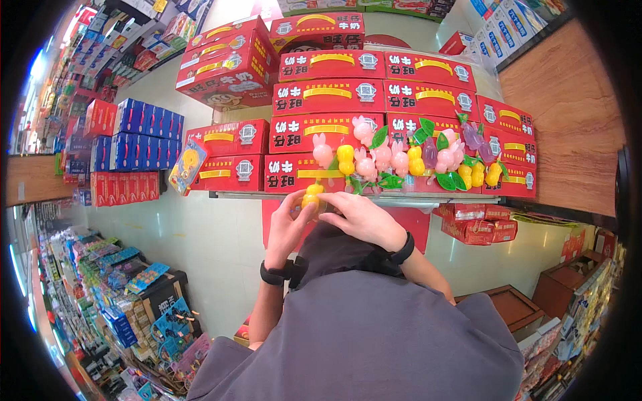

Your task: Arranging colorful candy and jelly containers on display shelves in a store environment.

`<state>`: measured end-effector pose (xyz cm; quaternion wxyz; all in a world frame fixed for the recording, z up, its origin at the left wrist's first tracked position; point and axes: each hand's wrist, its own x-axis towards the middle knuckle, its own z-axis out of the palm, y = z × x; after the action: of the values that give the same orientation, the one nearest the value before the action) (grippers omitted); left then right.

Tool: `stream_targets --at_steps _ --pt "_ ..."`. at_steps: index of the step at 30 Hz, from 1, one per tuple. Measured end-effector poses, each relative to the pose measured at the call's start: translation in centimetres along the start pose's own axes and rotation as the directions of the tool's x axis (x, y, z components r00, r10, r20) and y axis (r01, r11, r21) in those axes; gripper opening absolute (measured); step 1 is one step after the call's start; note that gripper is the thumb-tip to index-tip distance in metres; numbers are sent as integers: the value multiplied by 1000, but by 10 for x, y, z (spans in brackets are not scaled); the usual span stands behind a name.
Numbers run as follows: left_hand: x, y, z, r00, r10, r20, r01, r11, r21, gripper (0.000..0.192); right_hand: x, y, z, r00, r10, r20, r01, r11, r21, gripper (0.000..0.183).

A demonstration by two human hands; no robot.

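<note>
My left hand (286, 225) grips a yellow gourd-shaped plastic ornament (313, 195) between thumb and fingers, just off the front edge of the stacked red milk cartons. From the other side, my right hand (368, 220) has its fingertips at the same piece; their exact contact is partly hidden. Beyond my hands, a cluster of similar ornaments lies on the cartons. It includes pink rabbits (366, 164), yellow gourds (416, 160), a purple piece (430, 153) and green leaves (446, 181). More purple pieces (471, 135) lie at the cluster's right end.
Red milk cartons with yellow handles (328, 95) are stacked ahead on a metal-edged stand (401, 199). A packaged toy (188, 165) leans at their left end. Blue boxes (145, 135) stand farther left, and a wooden panel (562, 110) rises at right. Goods crowd the lower left.
</note>
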<state>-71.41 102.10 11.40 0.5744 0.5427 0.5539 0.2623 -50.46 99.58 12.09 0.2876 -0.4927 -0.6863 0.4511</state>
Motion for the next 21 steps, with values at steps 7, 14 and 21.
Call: stream_targets --at_steps 7,14,21 --pt "15 8 12 992 -63 107 71 995 -66 49 -2 -13 -13 990 141 12 -141 990 -4 44" --pt "29 14 21 989 -69 129 78 995 -63 57 -10 -6 -12 987 90 -130 -93 996 -11 47" --pt "26 21 17 995 -3 101 1 1000 22 53 -6 -3 -7 989 111 -97 -108 994 30 48"
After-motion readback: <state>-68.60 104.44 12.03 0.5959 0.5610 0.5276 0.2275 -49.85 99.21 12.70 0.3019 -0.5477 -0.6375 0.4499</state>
